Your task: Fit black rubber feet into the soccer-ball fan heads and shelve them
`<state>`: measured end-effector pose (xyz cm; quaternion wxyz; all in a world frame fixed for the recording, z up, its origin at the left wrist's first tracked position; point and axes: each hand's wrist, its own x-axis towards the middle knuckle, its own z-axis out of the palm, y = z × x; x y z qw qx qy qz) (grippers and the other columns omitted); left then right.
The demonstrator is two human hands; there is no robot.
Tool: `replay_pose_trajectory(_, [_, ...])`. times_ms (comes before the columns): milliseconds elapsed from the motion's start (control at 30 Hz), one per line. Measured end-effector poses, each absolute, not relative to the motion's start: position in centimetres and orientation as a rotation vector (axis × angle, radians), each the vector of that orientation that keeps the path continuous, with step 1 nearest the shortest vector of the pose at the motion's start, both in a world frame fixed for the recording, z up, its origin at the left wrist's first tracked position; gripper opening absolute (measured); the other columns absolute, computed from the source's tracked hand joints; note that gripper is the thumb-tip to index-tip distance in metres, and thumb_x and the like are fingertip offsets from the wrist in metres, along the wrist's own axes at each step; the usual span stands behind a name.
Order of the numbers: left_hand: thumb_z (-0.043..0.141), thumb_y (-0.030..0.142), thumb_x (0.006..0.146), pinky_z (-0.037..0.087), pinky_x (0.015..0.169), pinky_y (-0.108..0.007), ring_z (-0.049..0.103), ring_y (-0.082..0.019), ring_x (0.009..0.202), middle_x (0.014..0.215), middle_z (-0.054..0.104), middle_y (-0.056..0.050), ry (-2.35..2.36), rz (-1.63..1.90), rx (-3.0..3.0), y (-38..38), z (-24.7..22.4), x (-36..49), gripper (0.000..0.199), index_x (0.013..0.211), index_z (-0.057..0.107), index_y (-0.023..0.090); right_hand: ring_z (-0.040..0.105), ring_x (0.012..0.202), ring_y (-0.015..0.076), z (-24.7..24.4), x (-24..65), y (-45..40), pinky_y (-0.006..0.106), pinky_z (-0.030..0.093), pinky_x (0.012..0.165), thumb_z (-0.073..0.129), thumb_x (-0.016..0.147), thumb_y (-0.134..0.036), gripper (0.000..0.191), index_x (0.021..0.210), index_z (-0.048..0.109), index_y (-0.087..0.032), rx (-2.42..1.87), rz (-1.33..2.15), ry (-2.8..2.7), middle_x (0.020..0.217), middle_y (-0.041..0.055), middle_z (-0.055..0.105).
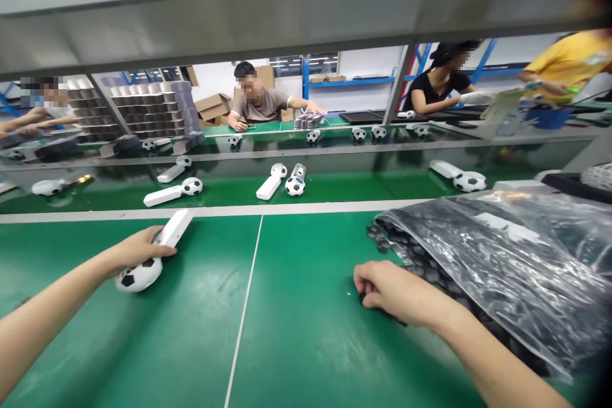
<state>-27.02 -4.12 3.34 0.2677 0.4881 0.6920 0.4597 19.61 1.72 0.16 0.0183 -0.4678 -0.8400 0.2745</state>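
Your left hand (138, 248) closes around a white football-headed plastic handheld fan (150, 255); your right hand (392, 290) curls, pinching small dark round parts (425, 268) beside a clear plastic bag (516, 261).

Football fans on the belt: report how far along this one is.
Done: nothing clearly finished. In hand: left hand grips a football-headed fan on the green table; right hand pinches small dark parts spilling from a plastic bag. Left: more fans wait on the belt.

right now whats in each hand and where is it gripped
The left hand grips a football-headed white gadget where its handle meets the ball. The right hand pinches small dark parts spilling from a plastic bag; exactly what it holds cannot be told.
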Motion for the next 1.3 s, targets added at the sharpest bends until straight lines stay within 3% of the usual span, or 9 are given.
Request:
replay_pose_trajectory(67, [0.076,0.024,0.053,0.04,0.037,-0.021,0.057,-0.016,0.044,0.057,0.063,0.003,1.766,1.189,1.11,-4.0,3.8,-24.1,0.037,0.085,0.06,0.02,0.051,0.06,0.0102,0.3,19.4,1.6,0.019,0.031,0.053,0.054,0.065,-0.007,0.012,0.065,0.052,-0.018,-1.417,0.792,-2.617,0.066,-0.0021,0.058])
replay_pose_trajectory(233, [0.062,0.02,0.064,0.052,0.076,-0.032,0.063,-0.022,0.09,0.093,0.066,-0.006,1.35,1.416,1.008,-1.9,4.4,-15.6,0.031,0.094,0.057,0.016,0.051,0.06,0.012,0.7,18.6,1.2,0.021,0.034,0.055,0.048,0.076,-0.013,0.011,0.079,0.054,-0.022,-1.306,0.701,-2.56,0.065,-0.0022,0.057])
replay_pose_trajectory(367, [0.063,0.012,0.062,0.051,0.08,-0.035,0.063,-0.022,0.09,0.092,0.066,-0.009,1.096,1.612,0.799,-0.1,2.8,-11.1,0.031,0.092,0.055,0.013,0.056,0.073,0.014,0.0,18.1,1.3,0.024,0.041,0.067,0.043,0.081,-0.014,0.017,0.084,0.059,-0.021,-1.219,0.669,-2.503,0.081,0.0012,0.062])
replay_pose_trajectory(467, [0.069,0.01,0.059,0.049,0.084,-0.033,0.061,-0.02,0.094,0.099,0.063,-0.009,1.165,1.649,0.819,0.3,1.1,-10.6,0.051,0.106,0.052,0.016,0.057,0.077,0.0148,-0.6,18.0,1.6,0.025,0.043,0.071,0.048,0.081,-0.016,0.016,0.09,0.061,-0.019,-1.258,0.676,-2.451,0.09,0.0041,0.062])
replay_pose_trajectory(700, [0.06,0.049,0.07,0.022,0.105,-0.047,0.034,-0.03,0.126,0.133,0.045,-0.008,1.786,0.842,1.921,-2.0,0.2,-13.4,0.058,0.122,0.05,0.024,0.057,0.082,0.0169,-0.7,17.5,1.8,0.027,0.043,0.075,0.051,0.085,-0.028,0.018,0.082,0.068,-0.02,-1.286,0.46,-2.475,0.087,0.0052,0.059])
replay_pose_trajectory(800, [0.056,0.05,0.074,0.025,0.102,-0.048,0.04,-0.03,0.12,0.131,0.047,-0.008,1.644,0.351,2.45,-2.4,1.3,-12.3,0.066,0.132,0.037,0.025,0.058,0.082,0.0166,-0.5,17.3,1.8,0.026,0.043,0.076,0.051,0.085,-0.023,0.017,0.082,0.067,-0.019,-1.277,0.449,-2.454,0.085,0.005,0.061])
replay_pose_trajectory(933, [0.041,0.048,0.083,0.042,0.079,-0.04,0.056,-0.03,0.096,0.113,0.058,-0.013,1.77,0.038,2.537,-2.4,2.1,-8.9,0.061,0.136,0.032,0.019,0.058,0.074,0.0147,-0.5,17.5,2.0,0.024,0.042,0.069,0.052,0.081,-0.015,0.013,0.078,0.064,-0.018,-1.307,0.562,-2.419,0.08,0.0021,0.065])
replay_pose_trajectory(1100, [0.048,0.062,0.073,0.044,0.072,-0.04,0.058,-0.038,0.095,0.117,0.057,-0.019,1.825,0.251,2.117,-3.6,1.5,-5.4,0.083,0.138,0.028,0.015,0.056,0.065,0.0117,-0.7,17.6,1.8,0.023,0.041,0.062,0.055,0.08,-0.019,0.006,0.079,0.06,-0.018,-1.231,0.695,-2.179,0.07,-0.0011,0.062])
replay_pose_trajectory(1300, [0.053,0.052,0.075,0.046,0.073,-0.038,0.059,-0.033,0.093,0.12,0.055,-0.012,1.721,0.58,2.061,-3.1,1.5,-5.0,0.061,0.13,0.044,0.025,0.055,0.075,0.0121,-1.0,16.0,0.5,0.025,0.043,0.07,0.06,0.078,-0.02,0.004,0.077,0.063,-0.018,-0.922,0.773,-2.038,0.079,0.0008,0.061])
